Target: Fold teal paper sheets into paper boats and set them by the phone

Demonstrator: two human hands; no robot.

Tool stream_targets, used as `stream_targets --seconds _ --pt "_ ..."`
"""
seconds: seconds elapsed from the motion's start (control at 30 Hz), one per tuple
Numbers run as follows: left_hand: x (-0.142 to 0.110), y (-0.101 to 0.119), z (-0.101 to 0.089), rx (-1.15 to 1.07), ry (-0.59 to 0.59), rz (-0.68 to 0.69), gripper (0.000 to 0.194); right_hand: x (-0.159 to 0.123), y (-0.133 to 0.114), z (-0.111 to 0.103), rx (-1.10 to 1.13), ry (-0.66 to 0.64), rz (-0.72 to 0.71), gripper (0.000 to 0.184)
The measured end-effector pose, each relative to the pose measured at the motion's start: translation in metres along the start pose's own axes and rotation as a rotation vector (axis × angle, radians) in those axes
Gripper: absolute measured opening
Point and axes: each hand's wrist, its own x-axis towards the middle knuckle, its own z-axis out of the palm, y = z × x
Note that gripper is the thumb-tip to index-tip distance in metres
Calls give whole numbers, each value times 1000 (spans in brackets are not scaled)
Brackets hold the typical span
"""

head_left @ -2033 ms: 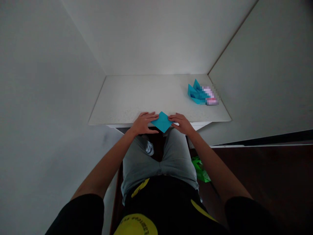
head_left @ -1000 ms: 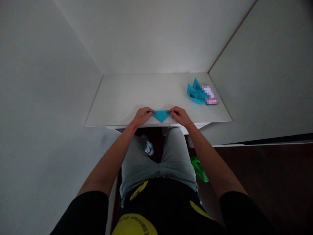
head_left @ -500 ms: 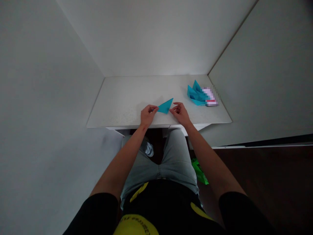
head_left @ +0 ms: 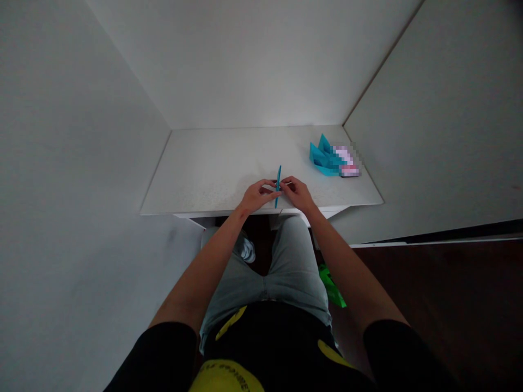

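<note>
A folded piece of blue paper (head_left: 279, 175) is held edge-on between my hands, above the front part of the white table (head_left: 204, 163). From the left, my left hand (head_left: 257, 196) has its fingers and thumb closed on the paper. On the other side, my right hand (head_left: 297, 193) pinches it with the fingertips. Seen this way the paper is a thin upright strip, so its folded shape is hidden. Folded blue paper boats (head_left: 324, 160) sit farther back on the right of the table.
Beside the boats lies a pixelated pink and white item (head_left: 349, 163) near the table's right edge. White walls (head_left: 261, 65) close in the back and left, and a pale panel (head_left: 441, 136) stands on the right. A green bag (head_left: 332, 286) lies on the dark floor.
The blue paper has turned from showing a flat triangular face to standing edge-on. My left hand has shifted right, and my right hand has closed onto the paper.
</note>
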Motion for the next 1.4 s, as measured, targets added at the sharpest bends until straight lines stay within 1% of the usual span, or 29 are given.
stream_targets --seconds 0.13,0.2,0.27,0.33,0.47,0.6,0.7,0.77,0.83,0.9,1.0,1.1,1.13,1.2,1.3,1.33,1.37,1.4 --pt "2 -2 2 25 9 23 35 -2 -1 0 15 -16 19 53" --pt "1 -3 2 41 10 30 34 -3 -1 0 23 -20 28 53" --pt "0 -4 1 64 27 25 39 -3 0 0 39 -18 28 52" --pt "0 -4 1 63 49 28 49 -3 0 0 58 -14 18 52" --pt "0 -6 1 33 72 76 67 -2 2 -1 47 -25 -21 53" --pt "2 -11 1 71 85 101 67 -1 7 -1 7 -13 -71 56" --pt "4 -12 2 116 112 119 67 -1 9 -2 -19 -5 -83 53" --pt "6 -10 2 153 128 129 62 0 10 -3 -49 0 -92 45" --pt "7 -7 0 182 143 129 53 0 9 -4 -75 27 -98 35" --pt "7 -4 -4 176 166 119 44 1 10 -5 -65 48 -82 30" --pt "5 -2 -13 114 172 102 35 2 12 -5 0 40 -22 29" --pt "5 -4 -18 34 128 98 21 3 14 -4 30 28 6 32" --pt "5 -6 -19 12 116 88 20 3 15 -3 34 28 7 34" --pt "6 -10 -19 -25 97 53 28 3 16 -2 55 29 11 41" --pt "8 -14 -16 -89 94 21 50 3 16 -1 115 -9 36 59" --pt "8 -14 -15 -99 92 18 57 3 15 -2 119 -31 44 61" --pt "9 -14 -15 -94 86 16 61 3 14 -2 104 -57 48 60" --pt "9 -14 -14 -75 77 13 59 4 13 -3 75 -81 52 58"
